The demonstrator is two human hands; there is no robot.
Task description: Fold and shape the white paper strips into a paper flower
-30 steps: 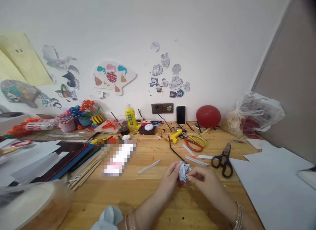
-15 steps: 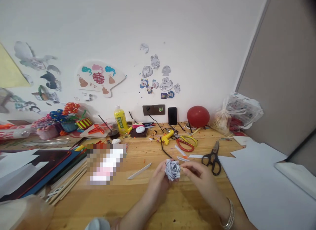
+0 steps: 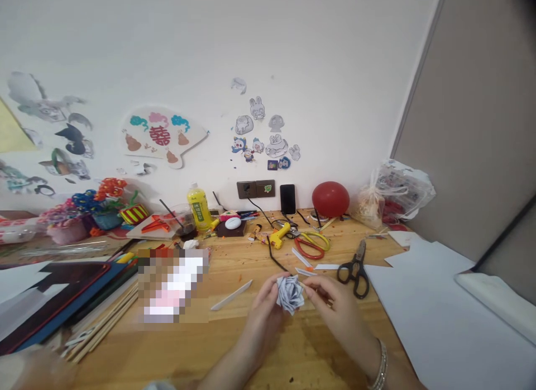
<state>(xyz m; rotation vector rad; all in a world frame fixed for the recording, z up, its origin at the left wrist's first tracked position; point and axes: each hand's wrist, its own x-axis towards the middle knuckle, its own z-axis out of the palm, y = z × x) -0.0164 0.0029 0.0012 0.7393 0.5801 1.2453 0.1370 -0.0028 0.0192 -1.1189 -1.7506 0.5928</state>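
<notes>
A grey-white folded paper flower [image 3: 290, 294] is held over the wooden table, its layered petals turned up toward me. My left hand [image 3: 267, 301] is wrapped round its left side and underneath. At the flower's right edge, my right hand [image 3: 329, 298] pinches a thin, light tan piece [image 3: 303, 285], too small to make out well. Just behind the hands lie narrow white paper strips [image 3: 306, 271], and another paper strip [image 3: 231, 295] is to the left. Black-handled scissors [image 3: 355, 271] rest to the right of the flower.
A yellow glue gun [image 3: 279, 235], red-and-yellow-handled scissors [image 3: 310, 247], a phone [image 3: 287, 199] and a red balloon [image 3: 330, 198] stand or lie behind. White sheets [image 3: 435, 306] cover the right side. Wooden sticks [image 3: 104, 323] and a yellow-capped bottle [image 3: 199, 207] are left.
The view has shifted slightly to the right. The flower is tilted a little differently between my hands, and my right fingers remain at its right edge.
</notes>
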